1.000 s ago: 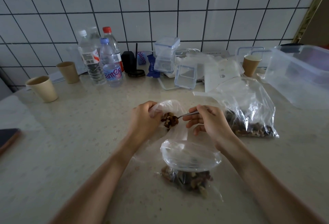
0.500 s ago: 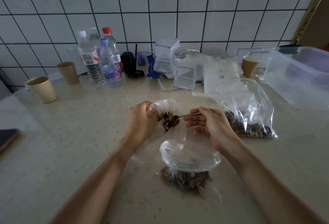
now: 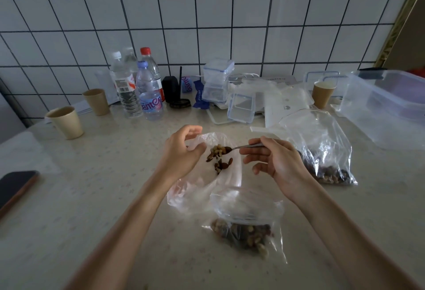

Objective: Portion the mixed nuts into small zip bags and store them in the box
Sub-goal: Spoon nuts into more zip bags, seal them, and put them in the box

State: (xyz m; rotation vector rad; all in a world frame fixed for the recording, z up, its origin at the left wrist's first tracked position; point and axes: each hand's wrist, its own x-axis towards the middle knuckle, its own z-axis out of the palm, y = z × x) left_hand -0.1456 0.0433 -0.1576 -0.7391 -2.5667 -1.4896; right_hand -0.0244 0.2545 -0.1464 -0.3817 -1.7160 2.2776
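Left hand: the left hand (image 3: 182, 151) pinches the far rim of the small zip bag (image 3: 202, 188), holding its mouth open above the counter (image 3: 92, 197).
Right hand: the right hand (image 3: 273, 163) grips the handle of a metal spoon (image 3: 243, 146), whose bowl sits at the bag's mouth.
Change: half a second ago the nuts sat heaped on the spoon; now the spoon has tipped and some nuts (image 3: 222, 164) have dropped off it, lying loose just below the spoon bowl, with a few left on the spoon.
Meaning: this scoop looks nearly emptied into the bag, so one portion is partway filled.
Other bags: a filled bag (image 3: 248, 232) lies near the person; the supply bag (image 3: 322, 151) stands to the right.
Box: the clear storage box (image 3: 386, 107) waits far right, apparently without any bags in it.
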